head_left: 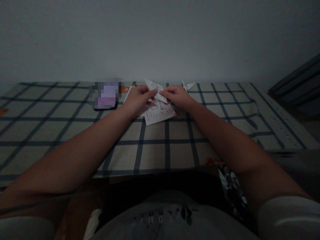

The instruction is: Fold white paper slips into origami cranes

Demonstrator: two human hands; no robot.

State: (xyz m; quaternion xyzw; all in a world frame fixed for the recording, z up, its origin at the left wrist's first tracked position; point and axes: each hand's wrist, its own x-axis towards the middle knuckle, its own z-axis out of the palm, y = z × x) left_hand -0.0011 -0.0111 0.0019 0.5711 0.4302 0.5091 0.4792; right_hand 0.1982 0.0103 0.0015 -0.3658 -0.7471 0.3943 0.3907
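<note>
Between my two hands is a folded piece of white paper, with a pointed corner sticking up at the upper left. My left hand pinches its lower left part between thumb and fingers. From the other side, my right hand grips the right edge, its fingertips almost meeting the left thumb. Printed paper sheets lie flat on the table under both hands. Just behind my right hand rests a small folded white paper shape with thin points, partly hidden by the hand.
A phone-like device, partly blurred out, stands or lies left of my left hand. The checked tablecloth covers the table, which meets a plain wall at the back. Dark pleated fabric hangs at the right.
</note>
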